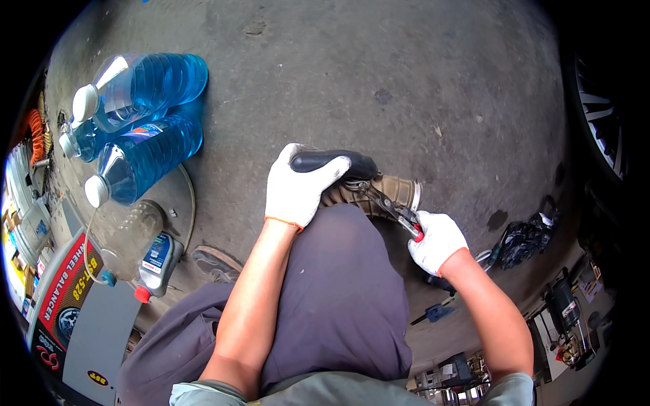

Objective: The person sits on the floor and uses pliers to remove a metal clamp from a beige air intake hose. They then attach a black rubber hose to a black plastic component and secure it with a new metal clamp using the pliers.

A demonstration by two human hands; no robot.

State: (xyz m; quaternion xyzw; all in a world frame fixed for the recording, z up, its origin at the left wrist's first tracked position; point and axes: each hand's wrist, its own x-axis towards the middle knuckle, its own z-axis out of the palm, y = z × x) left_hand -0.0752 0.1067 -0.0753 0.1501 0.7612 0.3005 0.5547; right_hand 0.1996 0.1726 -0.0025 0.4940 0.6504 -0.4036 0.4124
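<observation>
Above my raised knee, my left hand (298, 189), in a white glove with an orange cuff, is wrapped around a smooth black rounded tube piece (335, 162). That piece meets a dusty brown ribbed hose (405, 192) with a pale ring at its far right end. My right hand (439, 243), gloved too, is closed around the red-tipped handles of a pair of pliers (398, 212). The pliers' jaws reach to where the black piece and the hose join. What exactly the jaws bite on is too small to make out.
Large bottles of blue liquid (150, 154) with white caps lie at left. Below them are a clear bottle (128, 237) and a grey bottle with a red cap (161, 260). A black plastic bag (521, 240) and a wheel (601, 115) are at right.
</observation>
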